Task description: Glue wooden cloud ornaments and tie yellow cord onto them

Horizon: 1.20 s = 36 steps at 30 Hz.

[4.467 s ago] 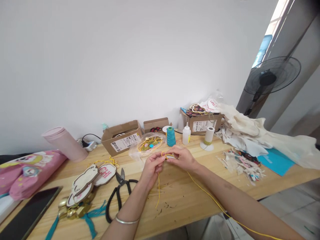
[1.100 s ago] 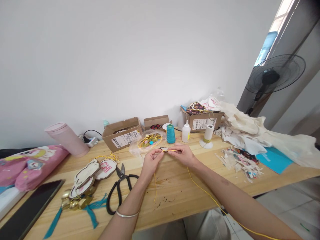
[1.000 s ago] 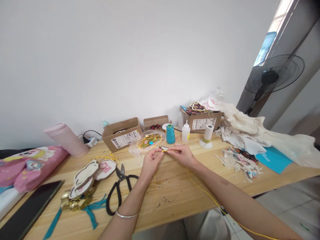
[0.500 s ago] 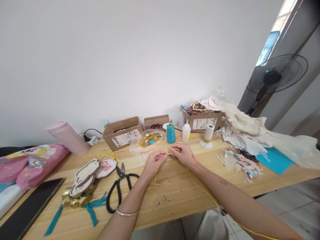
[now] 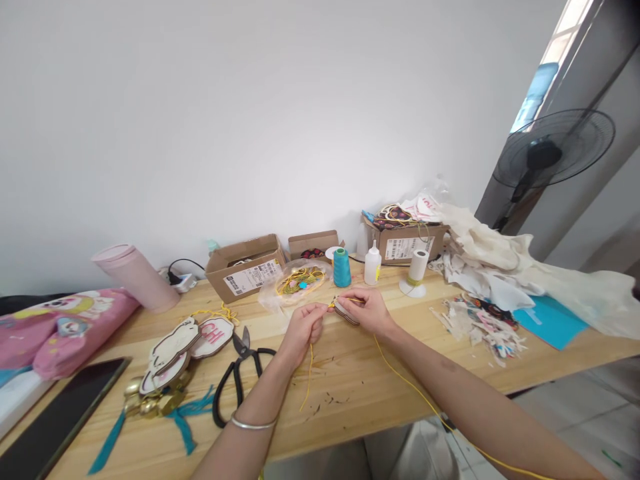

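My left hand (image 5: 306,328) is closed in a pinch on a yellow cord (image 5: 309,380), whose loose end dangles below the fist over the table. Right beside it, my right hand (image 5: 367,310) grips a small flat piece with a brown edge and pale face (image 5: 346,313), partly covered by the fingers. Yellow cord runs between the fingertips at the piece's upper left edge. A longer stretch of cord passes from under my right hand along the forearm and off the lower right. Black-handled scissors (image 5: 239,380) lie open left of my left forearm.
Behind the hands stand a teal thread spool (image 5: 341,268), a white glue bottle (image 5: 373,264) and cardboard boxes (image 5: 245,267). Fabric scraps (image 5: 487,327) lie at right. Shaped plaques (image 5: 175,347) with gold bells, a phone (image 5: 65,413) and a pink tumbler (image 5: 135,277) are at left.
My left hand has curled its fingers tighter and shifted slightly left and down, drawing on the cord. More of the small piece now shows under my right hand.
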Tool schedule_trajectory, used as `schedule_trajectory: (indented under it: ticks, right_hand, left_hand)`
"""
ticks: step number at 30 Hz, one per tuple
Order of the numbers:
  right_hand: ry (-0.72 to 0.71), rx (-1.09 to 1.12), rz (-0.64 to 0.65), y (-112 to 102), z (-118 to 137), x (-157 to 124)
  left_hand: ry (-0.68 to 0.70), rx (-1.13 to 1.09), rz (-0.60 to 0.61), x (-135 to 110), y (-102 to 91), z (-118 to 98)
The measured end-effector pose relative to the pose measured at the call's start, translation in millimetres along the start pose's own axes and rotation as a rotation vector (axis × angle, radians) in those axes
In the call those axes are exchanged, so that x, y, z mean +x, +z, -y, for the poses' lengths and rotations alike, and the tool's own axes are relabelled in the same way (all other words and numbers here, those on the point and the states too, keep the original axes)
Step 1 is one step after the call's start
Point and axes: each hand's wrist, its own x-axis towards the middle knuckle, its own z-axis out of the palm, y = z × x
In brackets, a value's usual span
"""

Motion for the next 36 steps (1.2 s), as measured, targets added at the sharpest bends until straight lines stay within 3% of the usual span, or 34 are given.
schedule_trajectory:
  ticks: [9, 17, 23, 29, 36]
  right_hand:
    - [-0.02, 0.05, 0.033, -2, 7, -3]
    - [0.092, 0.085, 0.005, 2, 9, -2]
    - [-0.032, -0.028, 0.048, -3, 0, 1]
    - [-0.185, -0.126, 0.086, -3, 9, -2]
    - [-0.178, -0.069, 0.089, -3, 8, -1]
  left_hand:
    - [0.004, 0.082, -0.057, 2, 1.0, 0]
    - [0.047, 0.086, -0.092, 0, 3.4, -1]
    - [0.121, 0.181, -0.168, 3, 4.3, 0]
    - [0.168, 0.27, -0.278, 4, 5.3, -1]
    - [0.231, 0.253, -0.209, 6, 3.2, 3]
